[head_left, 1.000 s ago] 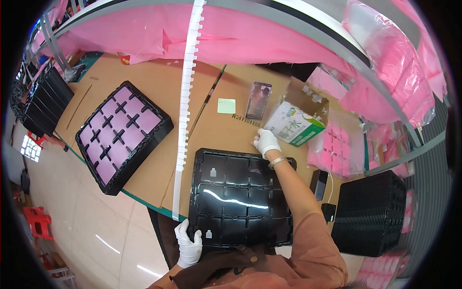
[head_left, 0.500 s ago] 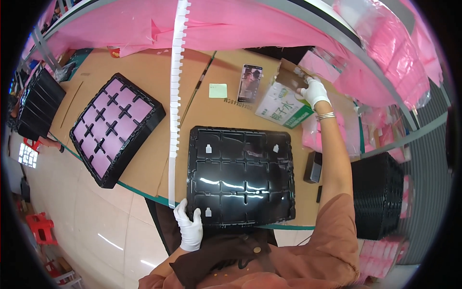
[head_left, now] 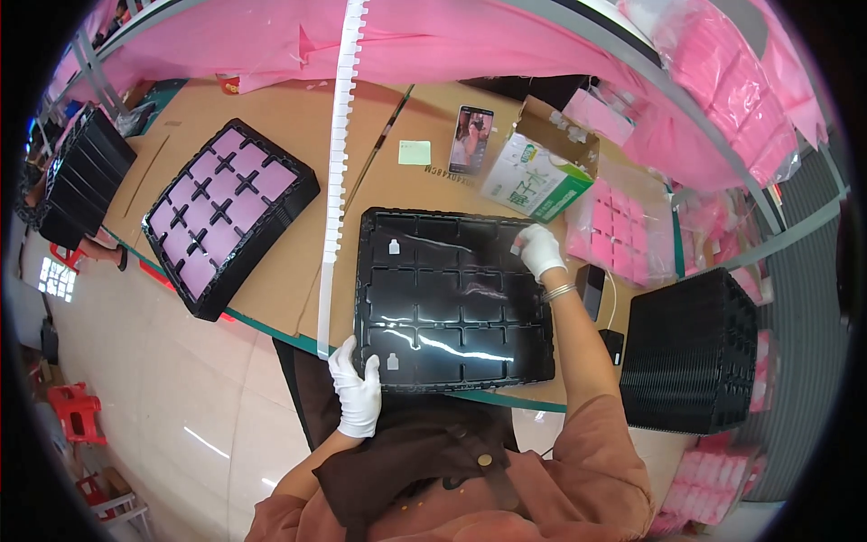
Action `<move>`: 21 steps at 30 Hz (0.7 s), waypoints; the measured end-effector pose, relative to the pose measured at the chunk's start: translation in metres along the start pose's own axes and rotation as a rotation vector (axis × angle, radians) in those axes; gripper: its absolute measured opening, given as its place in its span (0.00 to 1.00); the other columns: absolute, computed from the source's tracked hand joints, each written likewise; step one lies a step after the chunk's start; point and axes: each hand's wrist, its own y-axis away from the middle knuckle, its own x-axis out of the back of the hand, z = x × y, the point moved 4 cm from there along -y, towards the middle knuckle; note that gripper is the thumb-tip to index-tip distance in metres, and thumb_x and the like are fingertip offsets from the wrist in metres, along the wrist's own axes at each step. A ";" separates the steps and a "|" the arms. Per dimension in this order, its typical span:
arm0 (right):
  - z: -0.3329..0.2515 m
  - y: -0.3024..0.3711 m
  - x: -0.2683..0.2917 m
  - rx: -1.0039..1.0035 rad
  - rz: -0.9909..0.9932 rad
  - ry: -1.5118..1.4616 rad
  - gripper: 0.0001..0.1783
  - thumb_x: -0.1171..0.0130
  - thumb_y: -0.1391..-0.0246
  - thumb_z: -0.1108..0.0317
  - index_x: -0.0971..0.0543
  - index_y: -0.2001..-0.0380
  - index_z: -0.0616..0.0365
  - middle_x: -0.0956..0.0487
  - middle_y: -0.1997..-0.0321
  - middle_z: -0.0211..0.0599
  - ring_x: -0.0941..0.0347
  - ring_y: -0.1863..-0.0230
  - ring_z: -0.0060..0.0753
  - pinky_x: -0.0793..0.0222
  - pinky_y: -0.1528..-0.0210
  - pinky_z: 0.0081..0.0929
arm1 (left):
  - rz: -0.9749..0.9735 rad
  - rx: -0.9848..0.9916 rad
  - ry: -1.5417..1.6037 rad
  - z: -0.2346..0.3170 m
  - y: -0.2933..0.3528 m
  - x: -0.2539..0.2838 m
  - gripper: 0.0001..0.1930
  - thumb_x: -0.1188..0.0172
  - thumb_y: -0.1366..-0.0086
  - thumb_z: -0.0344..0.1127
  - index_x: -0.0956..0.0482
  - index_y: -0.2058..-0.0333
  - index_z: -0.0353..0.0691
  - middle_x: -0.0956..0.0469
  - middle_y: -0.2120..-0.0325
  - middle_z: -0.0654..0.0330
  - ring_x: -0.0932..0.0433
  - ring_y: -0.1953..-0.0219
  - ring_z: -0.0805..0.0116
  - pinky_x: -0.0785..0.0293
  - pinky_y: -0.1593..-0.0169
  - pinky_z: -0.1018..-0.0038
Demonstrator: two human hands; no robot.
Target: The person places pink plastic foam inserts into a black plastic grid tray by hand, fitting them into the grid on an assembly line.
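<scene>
A shallow black plastic tray (head_left: 440, 289) with molded compartments lies before me. Two small white bottle-shaped pieces show in its left compartments: one piece (head_left: 394, 247) at the far left, another piece (head_left: 393, 361) at the near left. My left hand (head_left: 358, 397), in a white glove, grips the tray's near-left edge, thumb on the inner side. Beside those fingers is the lower end of a long white notched strip (head_left: 334, 199). My right hand (head_left: 540, 250), also gloved, is over the far-right compartment with its fingertips pinched together. What they hold, if anything, is too small to make out.
A green-and-white carton (head_left: 533, 176), open on top, stands beyond the tray, beside a phone (head_left: 470, 140) and a pale green note (head_left: 414, 153). Stacked black trays with pink-purple contents (head_left: 221, 194) sit left. More black trays (head_left: 691, 352) are stacked right, near bagged pink pieces (head_left: 614, 226).
My right hand has left the carton and come back to the tray's far-right compartment, covering the white piece seen there before. My left hand keeps its place at the tray.
</scene>
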 end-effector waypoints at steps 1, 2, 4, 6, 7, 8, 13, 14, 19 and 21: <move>0.005 0.000 -0.001 -0.032 -0.023 -0.027 0.04 0.38 0.58 0.73 0.21 0.75 0.58 0.21 0.66 0.49 0.23 0.60 0.49 0.28 0.56 0.35 | 0.006 -0.001 -0.006 0.002 0.001 0.000 0.26 0.41 0.40 0.25 0.38 0.44 0.30 0.36 0.49 0.51 0.34 0.45 0.59 0.38 0.40 0.69; 0.007 0.002 -0.001 -0.032 -0.021 -0.028 0.04 0.38 0.58 0.73 0.21 0.75 0.58 0.21 0.66 0.49 0.23 0.60 0.49 0.28 0.56 0.35 | 0.006 -0.004 -0.006 0.003 0.001 0.000 0.26 0.41 0.40 0.25 0.38 0.44 0.30 0.36 0.49 0.51 0.34 0.45 0.59 0.38 0.40 0.69; 0.005 0.007 0.005 -0.039 0.049 -0.115 0.06 0.35 0.59 0.70 0.21 0.74 0.58 0.20 0.67 0.49 0.23 0.61 0.48 0.28 0.58 0.35 | 0.023 0.007 -0.028 0.005 0.004 0.002 0.25 0.41 0.40 0.25 0.36 0.45 0.30 0.36 0.50 0.50 0.33 0.46 0.57 0.38 0.40 0.68; -0.006 0.012 0.010 -0.054 0.033 -0.119 0.06 0.35 0.58 0.70 0.20 0.75 0.57 0.20 0.68 0.48 0.22 0.62 0.48 0.28 0.58 0.35 | 0.032 0.002 -0.060 0.009 0.003 0.003 0.25 0.41 0.40 0.26 0.35 0.45 0.31 0.35 0.50 0.50 0.33 0.46 0.56 0.38 0.40 0.67; -0.013 0.014 0.013 -0.074 0.022 -0.124 0.05 0.36 0.58 0.70 0.20 0.75 0.57 0.20 0.69 0.47 0.22 0.62 0.47 0.28 0.59 0.35 | 0.036 -0.009 -0.092 0.012 0.003 0.004 0.24 0.40 0.40 0.26 0.35 0.45 0.32 0.35 0.50 0.49 0.33 0.47 0.55 0.37 0.41 0.67; -0.013 0.014 0.010 -0.074 0.021 -0.123 0.05 0.36 0.58 0.70 0.20 0.75 0.57 0.20 0.69 0.47 0.22 0.62 0.47 0.28 0.59 0.35 | 0.036 -0.009 -0.091 0.012 0.003 0.004 0.24 0.40 0.40 0.26 0.35 0.45 0.32 0.35 0.50 0.49 0.33 0.47 0.55 0.37 0.41 0.67; -0.013 0.012 0.005 -0.160 0.095 -0.135 0.03 0.38 0.57 0.69 0.20 0.76 0.55 0.20 0.68 0.46 0.22 0.62 0.46 0.28 0.58 0.36 | 0.049 -0.066 -0.097 0.007 0.003 0.002 0.26 0.38 0.43 0.28 0.34 0.45 0.36 0.35 0.52 0.47 0.33 0.48 0.50 0.36 0.44 0.62; -0.009 0.012 0.003 -0.192 0.082 -0.162 0.04 0.39 0.57 0.68 0.20 0.75 0.55 0.20 0.64 0.46 0.24 0.59 0.48 0.29 0.56 0.36 | 0.050 -0.064 -0.099 0.007 0.003 0.002 0.26 0.38 0.43 0.28 0.34 0.45 0.36 0.35 0.52 0.47 0.33 0.48 0.50 0.36 0.44 0.62; 0.010 0.017 0.003 0.174 0.160 -0.234 0.02 0.43 0.56 0.75 0.22 0.79 0.56 0.21 0.74 0.43 0.23 0.69 0.41 0.28 0.61 0.30 | 0.065 -0.082 -0.080 0.007 0.001 0.002 0.25 0.38 0.43 0.28 0.34 0.46 0.35 0.35 0.52 0.47 0.33 0.49 0.50 0.35 0.45 0.62; 0.005 0.020 0.006 0.257 0.146 -0.265 0.03 0.44 0.56 0.76 0.22 0.78 0.56 0.21 0.74 0.42 0.24 0.70 0.39 0.29 0.61 0.28 | 0.071 -0.069 -0.069 0.006 0.002 0.003 0.25 0.38 0.43 0.28 0.33 0.46 0.35 0.35 0.52 0.46 0.33 0.49 0.50 0.35 0.45 0.62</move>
